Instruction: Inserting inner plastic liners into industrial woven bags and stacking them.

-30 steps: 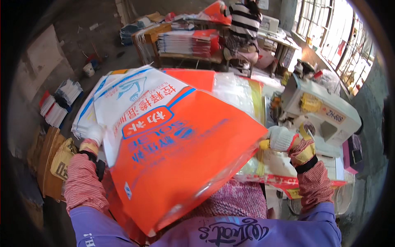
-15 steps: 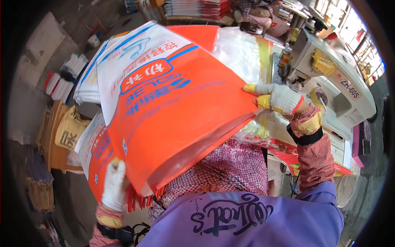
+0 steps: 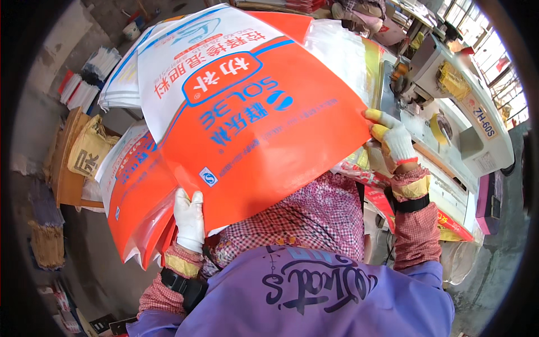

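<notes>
A large orange-red and white printed sack [image 3: 269, 163] spreads flat across my lap, its orange end towards me. My left hand [image 3: 190, 220], in a white glove, pinches the sack's near left corner. At its right corner, my right hand [image 3: 393, 137] grips the edge in a white glove with yellow fingertips; part of its grip is hidden beneath the sack. More sacks of the same print [image 3: 135, 196] hang in a pile at the left, next to my left hand. Farther back, white folded sacks [image 3: 120, 84] stick out under the top one.
A light-coloured sewing machine [image 3: 477, 112] stands on a worktable at right, with a roll of yellow tape [image 3: 439, 129] beside it. Clear plastic bags [image 3: 337, 56] lie behind the sack. A wooden chair [image 3: 67, 160] holding a yellow cloth sack is at left. Another person [image 3: 359, 14] sits at the back.
The sack's near mouth, gaping before, now lies flat. My left hand has moved up and right with its corner. My right hand has shifted slightly right and down.
</notes>
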Available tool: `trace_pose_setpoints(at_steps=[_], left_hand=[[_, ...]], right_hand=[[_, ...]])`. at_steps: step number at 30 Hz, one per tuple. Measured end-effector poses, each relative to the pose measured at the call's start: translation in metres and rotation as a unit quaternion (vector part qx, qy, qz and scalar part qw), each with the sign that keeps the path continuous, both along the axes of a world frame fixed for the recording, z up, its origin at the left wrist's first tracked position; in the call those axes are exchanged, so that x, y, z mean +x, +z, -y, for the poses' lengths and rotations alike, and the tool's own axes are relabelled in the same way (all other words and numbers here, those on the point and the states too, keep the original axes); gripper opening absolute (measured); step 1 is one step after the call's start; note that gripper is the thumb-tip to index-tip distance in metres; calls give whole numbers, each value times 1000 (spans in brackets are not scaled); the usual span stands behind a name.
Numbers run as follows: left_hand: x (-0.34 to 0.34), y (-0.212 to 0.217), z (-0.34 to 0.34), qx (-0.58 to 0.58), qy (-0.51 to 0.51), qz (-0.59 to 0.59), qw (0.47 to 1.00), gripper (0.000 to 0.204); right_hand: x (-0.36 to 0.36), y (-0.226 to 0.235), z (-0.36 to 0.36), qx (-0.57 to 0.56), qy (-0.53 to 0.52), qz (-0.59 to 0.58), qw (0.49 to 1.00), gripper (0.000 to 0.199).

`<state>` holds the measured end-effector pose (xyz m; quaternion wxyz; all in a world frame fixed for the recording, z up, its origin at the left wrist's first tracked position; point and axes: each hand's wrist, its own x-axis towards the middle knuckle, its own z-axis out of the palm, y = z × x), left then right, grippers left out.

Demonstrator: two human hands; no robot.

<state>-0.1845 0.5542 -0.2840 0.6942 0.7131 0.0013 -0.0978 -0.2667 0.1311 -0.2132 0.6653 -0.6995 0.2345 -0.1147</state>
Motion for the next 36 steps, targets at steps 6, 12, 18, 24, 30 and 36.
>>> trace_pose_setpoints(at_steps=[6, 12, 18, 24, 30, 36], left_hand=[[10, 17, 2, 124, 69, 135, 981, 22], [4, 35, -10, 117, 92, 108, 983, 24], [0, 54, -15, 93, 78, 102, 987, 25], [-22, 52, -20, 109, 40, 70, 991, 29], [-42, 58, -32, 135, 72, 109, 982, 29], [-42, 67, -51, 144, 101, 99, 979, 31]], right_hand=[[1, -18, 6, 54, -95, 15, 994, 29], [-35, -13, -56, -371, -229, 86, 896, 28], [-12, -11, -127, -512, 113, -43, 850, 52], [108, -8, -138, -415, 93, 24, 905, 51], [147, -16, -177, -263, 128, 128, 948, 50], [85, -73, -114, -105, 183, 169, 963, 50]])
